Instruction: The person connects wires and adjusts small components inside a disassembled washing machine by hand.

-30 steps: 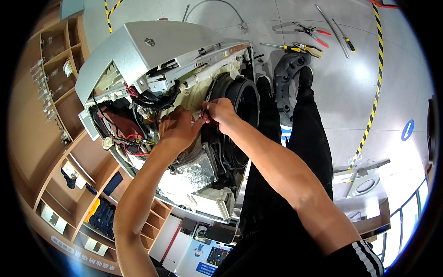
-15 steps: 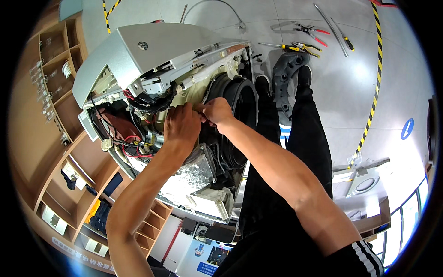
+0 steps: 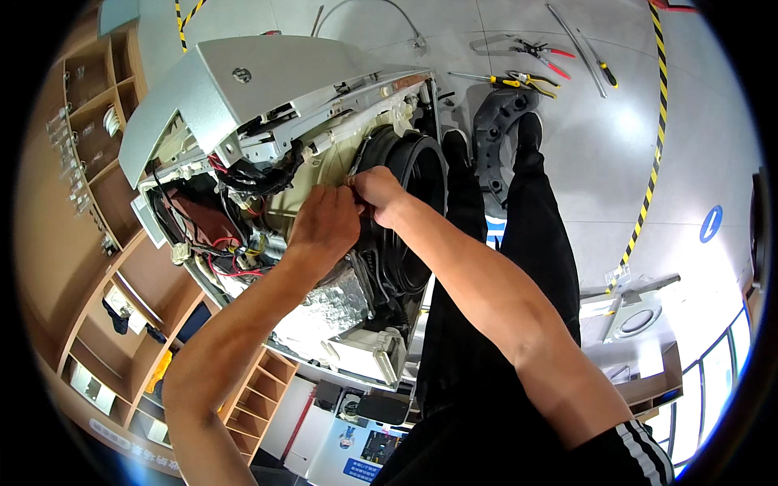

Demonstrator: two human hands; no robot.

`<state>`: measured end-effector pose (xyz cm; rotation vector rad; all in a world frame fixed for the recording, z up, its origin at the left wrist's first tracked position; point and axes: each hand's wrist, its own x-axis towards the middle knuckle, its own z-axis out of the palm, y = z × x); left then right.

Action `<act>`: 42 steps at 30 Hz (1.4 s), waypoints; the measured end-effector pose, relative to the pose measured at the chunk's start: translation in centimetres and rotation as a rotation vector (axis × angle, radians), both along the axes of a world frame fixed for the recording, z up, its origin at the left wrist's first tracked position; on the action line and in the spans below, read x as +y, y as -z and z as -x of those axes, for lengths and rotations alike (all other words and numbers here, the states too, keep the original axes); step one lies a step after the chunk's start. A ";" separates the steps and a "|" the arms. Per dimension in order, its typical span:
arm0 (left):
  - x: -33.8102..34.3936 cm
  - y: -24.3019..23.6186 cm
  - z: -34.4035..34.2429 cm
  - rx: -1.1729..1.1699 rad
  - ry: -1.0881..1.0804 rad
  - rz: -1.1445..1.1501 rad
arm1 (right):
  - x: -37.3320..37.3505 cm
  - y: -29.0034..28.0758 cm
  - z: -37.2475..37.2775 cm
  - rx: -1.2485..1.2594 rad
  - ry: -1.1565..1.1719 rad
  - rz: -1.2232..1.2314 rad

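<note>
Both hands, left hand [image 3: 324, 223] and right hand [image 3: 377, 193], pinch a small part on the opened grey washing machine's [image 3: 267, 89] cream tub rim [image 3: 320, 166]; keep grip steady, clear of red wires [image 3: 219, 243].

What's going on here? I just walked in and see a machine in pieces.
A person is bent over an opened washing machine with its casing off. Both hands meet at its top edge beside the black door seal: the left hand and right hand pinch something small that is hidden there. Pliers and screwdrivers lie on the floor.
</note>
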<state>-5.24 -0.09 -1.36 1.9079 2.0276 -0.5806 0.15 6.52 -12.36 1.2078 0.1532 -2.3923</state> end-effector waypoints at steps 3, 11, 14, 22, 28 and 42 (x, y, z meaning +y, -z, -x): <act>0.4 -0.2 -0.1 -0.012 0.092 0.051 | 0.4 0.2 -0.1 0.041 -0.077 -0.035; 3.6 -3.8 -3.2 0.020 0.009 -0.003 | 1.2 -0.9 -2.7 0.299 -0.117 -0.014; 3.9 -4.7 -5.8 -0.171 -0.199 0.041 | 5.6 -2.3 -5.6 0.304 -0.215 -0.037; 1.1 0.5 -10.8 -0.071 -0.022 0.343 | 21.9 -0.4 -20.4 -0.084 -0.249 -0.424; 3.6 0.7 -9.4 -0.057 0.054 0.710 | 32.6 -0.1 -35.7 -0.384 -0.458 -0.916; 0.8 0.7 -15.1 -0.139 -0.944 0.116 | 33.5 -2.1 -47.8 -0.400 -0.584 -0.909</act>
